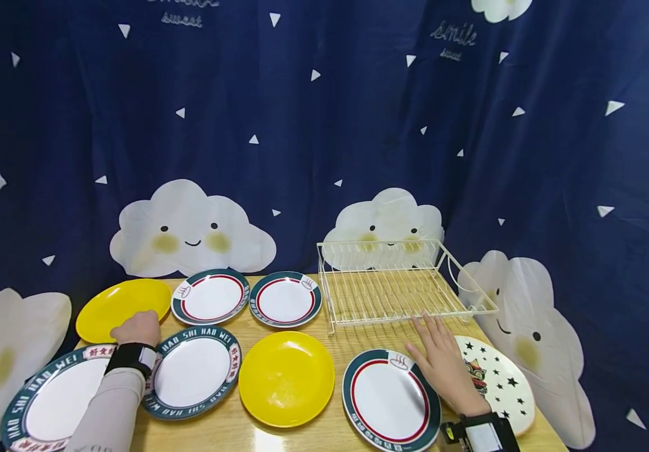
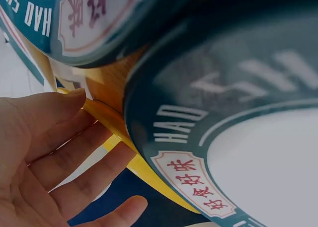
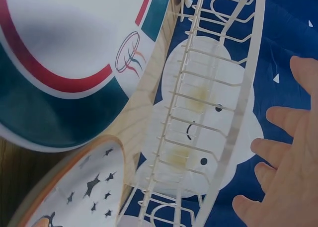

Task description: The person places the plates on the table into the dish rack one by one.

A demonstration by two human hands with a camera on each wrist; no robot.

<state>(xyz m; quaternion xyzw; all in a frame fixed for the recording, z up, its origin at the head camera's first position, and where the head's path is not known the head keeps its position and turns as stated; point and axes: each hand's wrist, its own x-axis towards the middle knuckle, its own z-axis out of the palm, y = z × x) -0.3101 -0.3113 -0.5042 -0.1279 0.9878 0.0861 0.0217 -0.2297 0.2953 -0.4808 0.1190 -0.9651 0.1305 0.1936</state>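
My left hand is at the near edge of the far-left yellow plate. In the left wrist view its loosely bent fingers overlap the yellow rim, with the thumb apart from them. Two green-rimmed lettered plates lie close by, one left of the wrist and one right of it. My right hand hovers with straight, spread fingers between a red-ringed plate and a star-patterned plate. Its fingertips overlap the front edge of the cream wire dish rack in the head view.
At the back of the wooden table lie two smaller green-rimmed plates, one on the left and one nearer the rack. Another yellow plate lies in the middle. A dark blue curtain with clouds hangs behind.
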